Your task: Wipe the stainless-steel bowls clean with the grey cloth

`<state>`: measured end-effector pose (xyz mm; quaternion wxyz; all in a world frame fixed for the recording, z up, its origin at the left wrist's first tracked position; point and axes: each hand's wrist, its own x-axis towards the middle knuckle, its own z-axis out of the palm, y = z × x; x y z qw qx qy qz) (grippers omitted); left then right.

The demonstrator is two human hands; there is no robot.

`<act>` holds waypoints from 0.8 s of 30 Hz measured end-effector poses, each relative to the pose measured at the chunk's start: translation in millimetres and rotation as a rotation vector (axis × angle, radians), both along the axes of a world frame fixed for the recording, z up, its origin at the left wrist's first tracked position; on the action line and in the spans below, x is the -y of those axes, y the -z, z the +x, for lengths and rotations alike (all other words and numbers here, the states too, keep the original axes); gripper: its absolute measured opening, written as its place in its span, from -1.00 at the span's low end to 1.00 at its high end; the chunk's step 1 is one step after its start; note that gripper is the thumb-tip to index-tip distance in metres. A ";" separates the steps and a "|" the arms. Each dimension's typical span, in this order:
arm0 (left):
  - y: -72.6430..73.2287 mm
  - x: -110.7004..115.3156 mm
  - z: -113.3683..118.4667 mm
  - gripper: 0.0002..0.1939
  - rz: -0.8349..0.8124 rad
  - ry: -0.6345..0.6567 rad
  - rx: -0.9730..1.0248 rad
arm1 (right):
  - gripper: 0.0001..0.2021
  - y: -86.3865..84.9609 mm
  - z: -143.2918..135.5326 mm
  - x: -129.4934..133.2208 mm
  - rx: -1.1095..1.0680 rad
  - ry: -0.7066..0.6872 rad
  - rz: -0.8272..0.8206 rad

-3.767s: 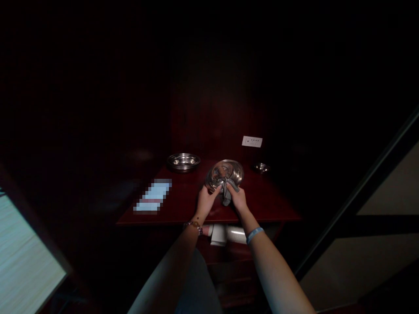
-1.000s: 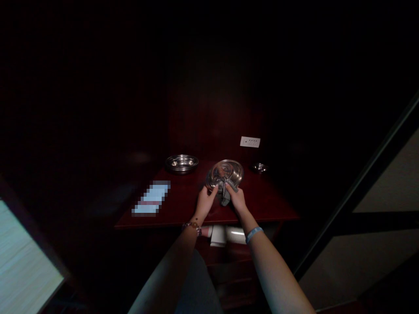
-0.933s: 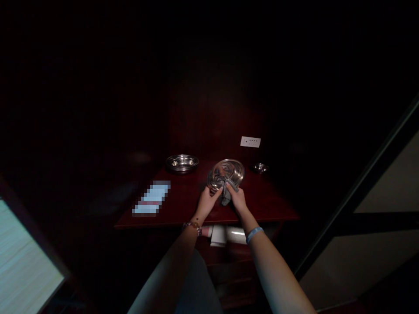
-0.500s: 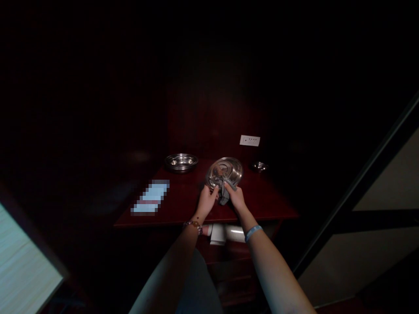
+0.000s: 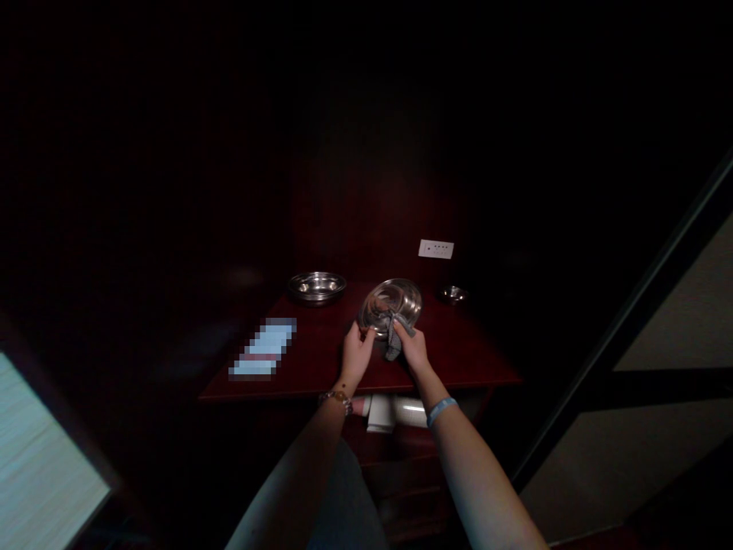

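A shiny metal bowl (image 5: pixel 406 299) is held tilted above the dark red tabletop, its inside facing me. My left hand (image 5: pixel 358 351) grips its near left rim, thumb on the inner side. My right hand (image 5: pixel 413 344) is closed on a grey cloth (image 5: pixel 392 344), which is bunched against the bowl's near inner side and hangs down below the rim. The fingers under the bowl are hidden.
Nested metal bowls (image 5: pixel 317 287) stand at the back left of the table (image 5: pixel 309 374). A small metal bowl (image 5: pixel 453 295) sits back right, below a white wall socket (image 5: pixel 436 249). A blurred pale sheet (image 5: pixel 263 348) lies left. White items (image 5: pixel 381 412) rest on a shelf underneath.
My left hand has shifted slightly left along the rim, apart from the cloth. The bowl has turned a little, and the cloth hangs more loosely from my right hand.
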<state>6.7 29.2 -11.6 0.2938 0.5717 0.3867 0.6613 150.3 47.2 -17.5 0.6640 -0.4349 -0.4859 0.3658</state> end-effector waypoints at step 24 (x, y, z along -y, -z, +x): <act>4.5 -5.5 2.1 -0.81 -0.108 0.038 -0.024 | -0.54 3.3 0.2 -2.7 0.039 0.034 -0.038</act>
